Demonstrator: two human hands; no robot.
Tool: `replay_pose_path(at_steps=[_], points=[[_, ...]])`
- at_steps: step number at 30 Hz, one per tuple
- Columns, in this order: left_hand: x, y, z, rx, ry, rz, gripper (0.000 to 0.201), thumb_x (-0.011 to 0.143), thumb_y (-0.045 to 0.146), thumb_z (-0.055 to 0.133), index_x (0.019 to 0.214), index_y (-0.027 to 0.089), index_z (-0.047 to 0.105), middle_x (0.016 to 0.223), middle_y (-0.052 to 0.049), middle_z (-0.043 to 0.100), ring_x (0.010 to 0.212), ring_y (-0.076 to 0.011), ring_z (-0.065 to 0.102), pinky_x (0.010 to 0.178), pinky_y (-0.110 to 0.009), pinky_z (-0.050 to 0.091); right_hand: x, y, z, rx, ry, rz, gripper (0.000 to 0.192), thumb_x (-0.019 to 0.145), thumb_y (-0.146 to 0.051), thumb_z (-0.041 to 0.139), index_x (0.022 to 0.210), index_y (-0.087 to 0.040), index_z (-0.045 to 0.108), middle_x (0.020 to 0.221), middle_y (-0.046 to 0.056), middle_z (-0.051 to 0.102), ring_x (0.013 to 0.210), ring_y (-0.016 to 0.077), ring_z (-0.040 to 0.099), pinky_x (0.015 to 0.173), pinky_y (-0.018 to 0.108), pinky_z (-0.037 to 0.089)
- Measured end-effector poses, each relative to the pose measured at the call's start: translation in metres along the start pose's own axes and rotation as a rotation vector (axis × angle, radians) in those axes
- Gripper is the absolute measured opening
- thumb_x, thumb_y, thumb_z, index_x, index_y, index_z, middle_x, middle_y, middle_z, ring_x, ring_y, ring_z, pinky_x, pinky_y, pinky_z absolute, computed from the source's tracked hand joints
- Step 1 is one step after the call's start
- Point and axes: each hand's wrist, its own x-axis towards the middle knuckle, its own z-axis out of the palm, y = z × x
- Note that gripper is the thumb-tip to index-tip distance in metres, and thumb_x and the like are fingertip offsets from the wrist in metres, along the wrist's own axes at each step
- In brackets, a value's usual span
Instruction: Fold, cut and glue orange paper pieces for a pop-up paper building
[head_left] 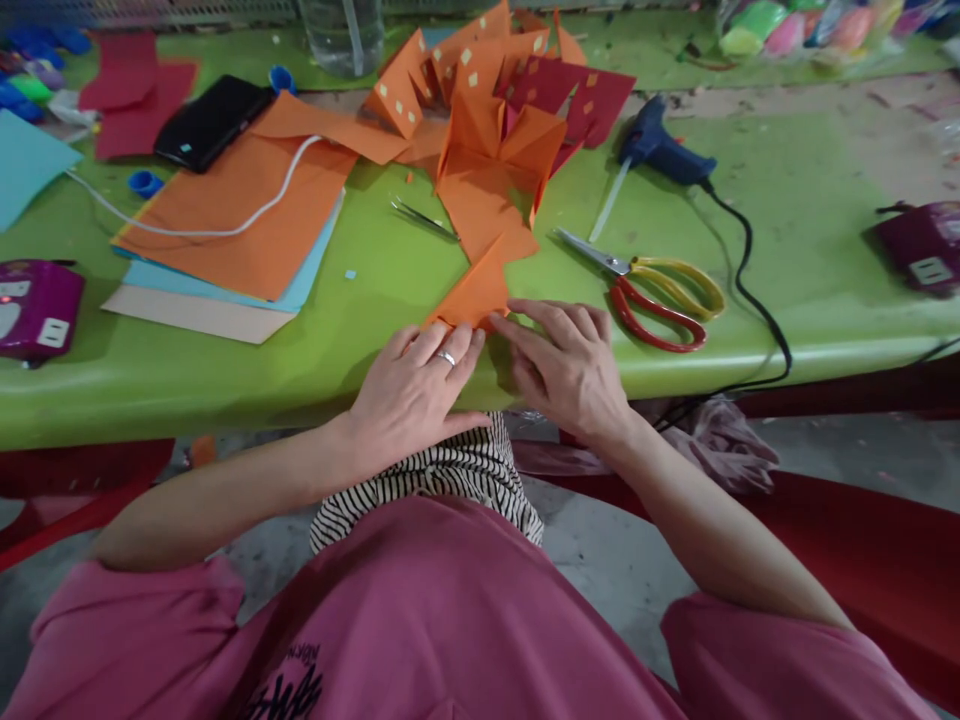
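Observation:
A folded piece of orange paper [480, 285] lies near the front edge of the green table, its pointed end facing away from me. My left hand [416, 385], with a ring on one finger, rests its fingertips flat along the near edge of the paper, thumb stretched out to the side. From the right, my right hand [566, 365] touches the paper's corner with an extended index finger, the other fingers loosely bent and apart. Just beyond stands a folded orange paper piece [495, 180]. Scissors [637, 285] with one yellow and one red handle lie right of my right hand.
A blue glue gun [664, 150] trails a black cord off the table. Tweezers [424, 218] lie left of centre. Stacked coloured sheets [247, 235], a white cable and a black phone [214, 120] occupy the left. Purple boxes [41, 310] sit at both sides; a clear container [343, 40] stands behind.

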Motion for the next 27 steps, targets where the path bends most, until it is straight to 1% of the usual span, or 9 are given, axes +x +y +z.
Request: replay_pose_path(at_steps=[4,8,10,13,16,18,20,23,27], points=[[0.009,-0.002,0.005,-0.044,-0.002,-0.002,0.089,0.093,0.072,0.038,0.142,-0.001,0.05,0.137,-0.024,0.059,0.118,-0.0342,0.052,0.097,-0.047,0.042,-0.002,0.002,0.004,0.011,-0.009,-0.038,0.037,0.095,-0.02,0.048,0.128,-0.021,0.063,0.133,0.01,0.065,0.116,0.0272,0.056,0.095,0.045,0.037],[0.01,-0.003,0.007,-0.076,0.003,0.0,0.093,0.09,0.076,0.039,0.14,-0.001,0.051,0.135,-0.021,0.061,0.12,-0.0346,0.051,0.1,-0.048,0.039,-0.002,0.002,0.005,0.034,-0.003,-0.04,0.037,0.094,-0.02,0.05,0.128,-0.022,0.064,0.134,0.01,0.064,0.119,0.0275,0.053,0.096,0.045,0.036],[0.01,-0.003,0.008,-0.063,0.008,0.005,0.092,0.089,0.076,0.039,0.14,0.0,0.052,0.135,-0.02,0.062,0.12,-0.0343,0.051,0.1,-0.048,0.038,-0.003,0.001,0.003,0.001,-0.004,-0.01,0.037,0.094,-0.021,0.051,0.128,-0.023,0.063,0.135,0.009,0.063,0.12,0.0278,0.052,0.098,0.046,0.033],[0.01,-0.002,0.009,-0.037,0.013,0.011,0.092,0.088,0.076,0.041,0.14,0.001,0.053,0.134,-0.019,0.063,0.12,-0.0339,0.051,0.1,-0.048,0.038,-0.005,0.004,0.0,-0.098,-0.011,0.089,0.036,0.095,-0.023,0.048,0.127,-0.022,0.063,0.134,0.01,0.064,0.118,0.0284,0.052,0.099,0.048,0.03],[0.01,-0.001,0.009,-0.03,0.009,0.012,0.093,0.086,0.077,0.045,0.139,0.002,0.054,0.134,-0.019,0.063,0.12,-0.034,0.052,0.1,-0.047,0.038,-0.006,0.008,-0.002,-0.142,-0.035,0.174,0.036,0.095,-0.026,0.047,0.128,-0.021,0.062,0.133,0.011,0.064,0.115,0.0289,0.051,0.097,0.048,0.031],[0.009,-0.001,0.009,-0.03,0.01,0.009,0.094,0.085,0.077,0.046,0.14,0.002,0.054,0.134,-0.019,0.063,0.12,-0.0343,0.052,0.1,-0.048,0.038,-0.006,0.008,-0.002,-0.133,-0.05,0.19,0.037,0.096,-0.028,0.046,0.13,-0.022,0.061,0.135,0.01,0.062,0.113,0.0285,0.051,0.095,0.046,0.032],[0.009,-0.001,0.008,-0.033,0.007,0.008,0.094,0.086,0.077,0.046,0.141,0.001,0.052,0.135,-0.02,0.062,0.121,-0.0347,0.051,0.1,-0.048,0.038,-0.005,0.007,-0.001,-0.105,-0.063,0.157,0.037,0.098,-0.032,0.045,0.131,-0.025,0.061,0.137,0.008,0.061,0.114,0.0279,0.05,0.094,0.044,0.033],[0.008,0.0,0.008,-0.038,-0.004,0.004,0.092,0.086,0.073,0.051,0.142,0.0,0.05,0.136,-0.021,0.061,0.122,-0.0354,0.051,0.101,-0.049,0.039,-0.005,0.007,0.0,-0.073,-0.086,0.149,0.037,0.1,-0.035,0.043,0.132,-0.029,0.061,0.137,0.007,0.062,0.117,0.0276,0.05,0.096,0.045,0.032],[0.011,-0.003,0.006,-0.046,-0.034,-0.001,0.069,0.092,0.048,0.061,0.142,0.003,0.05,0.139,-0.018,0.061,0.127,-0.0341,0.051,0.105,-0.05,0.04,-0.008,0.012,-0.002,-0.059,-0.063,0.255,0.038,0.102,-0.036,0.041,0.131,-0.025,0.063,0.128,0.009,0.066,0.113,0.0278,0.054,0.096,0.046,0.036]])
